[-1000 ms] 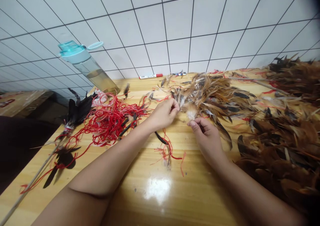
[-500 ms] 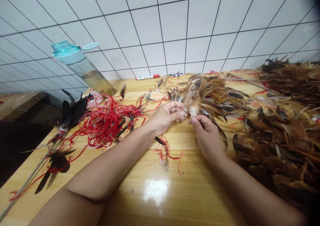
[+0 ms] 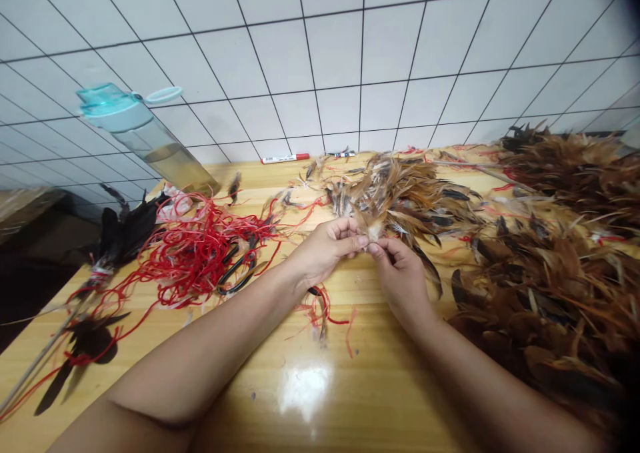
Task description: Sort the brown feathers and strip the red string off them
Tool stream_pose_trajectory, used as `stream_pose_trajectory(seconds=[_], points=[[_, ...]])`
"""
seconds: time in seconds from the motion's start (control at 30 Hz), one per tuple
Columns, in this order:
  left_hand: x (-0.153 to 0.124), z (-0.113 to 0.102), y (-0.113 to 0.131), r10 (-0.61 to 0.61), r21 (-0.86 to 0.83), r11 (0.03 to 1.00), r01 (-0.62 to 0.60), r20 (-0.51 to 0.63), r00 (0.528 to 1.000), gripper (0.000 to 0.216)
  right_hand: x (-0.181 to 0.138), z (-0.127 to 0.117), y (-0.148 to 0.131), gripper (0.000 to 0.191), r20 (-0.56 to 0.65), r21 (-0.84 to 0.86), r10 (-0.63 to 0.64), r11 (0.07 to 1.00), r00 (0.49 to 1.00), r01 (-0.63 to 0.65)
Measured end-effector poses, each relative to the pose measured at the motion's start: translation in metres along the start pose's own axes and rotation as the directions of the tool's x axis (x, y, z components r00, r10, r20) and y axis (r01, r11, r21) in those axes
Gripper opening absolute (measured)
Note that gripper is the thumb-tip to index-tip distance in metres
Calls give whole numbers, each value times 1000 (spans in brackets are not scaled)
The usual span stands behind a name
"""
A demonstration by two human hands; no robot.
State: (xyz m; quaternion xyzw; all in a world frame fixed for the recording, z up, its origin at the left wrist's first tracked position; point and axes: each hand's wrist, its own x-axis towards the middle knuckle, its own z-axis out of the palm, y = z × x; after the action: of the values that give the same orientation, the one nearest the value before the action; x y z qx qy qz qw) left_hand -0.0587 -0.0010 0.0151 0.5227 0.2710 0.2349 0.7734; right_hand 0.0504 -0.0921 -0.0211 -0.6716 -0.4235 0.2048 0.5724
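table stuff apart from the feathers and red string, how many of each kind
bottle: 1
marker: 1
scissors: 1
stick: 1
total: 4
The hands, left and right, pinch a small tuft of brown feathers between them.

Left hand (image 3: 327, 249) and right hand (image 3: 400, 276) pinch a feather tuft (image 3: 375, 229) together above the table (image 3: 310, 386), fingertips touching

A teal-capped bottle (image 3: 135, 139) stands by red string (image 3: 200, 253), with a red marker (image 3: 285, 159) along the tiled wall (image 3: 320, 46)
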Motion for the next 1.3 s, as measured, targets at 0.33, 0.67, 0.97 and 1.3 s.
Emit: stream_pose_trajectory(seconds=[0.33, 0.67, 0.97, 1.3], points=[[2, -1, -6, -1, -33, 999, -1, -57, 998, 36, 1, 1, -2, 17, 50, 6, -63, 998, 997, 63], [1, -6, 0, -32, 76, 997, 26, 80, 996, 37, 0, 0, 1, 19, 58, -111, -118, 986, 991, 124], [5, -8, -5, 10, 155, 988, -22, 74, 997, 33, -2, 1, 2, 20, 109, -187, -130, 971, 986, 148], [8, -14, 5, 20, -222, 974, -39, -86, 996, 25, -5, 2, -1, 17, 62, -32, -57, 998, 996, 59]])
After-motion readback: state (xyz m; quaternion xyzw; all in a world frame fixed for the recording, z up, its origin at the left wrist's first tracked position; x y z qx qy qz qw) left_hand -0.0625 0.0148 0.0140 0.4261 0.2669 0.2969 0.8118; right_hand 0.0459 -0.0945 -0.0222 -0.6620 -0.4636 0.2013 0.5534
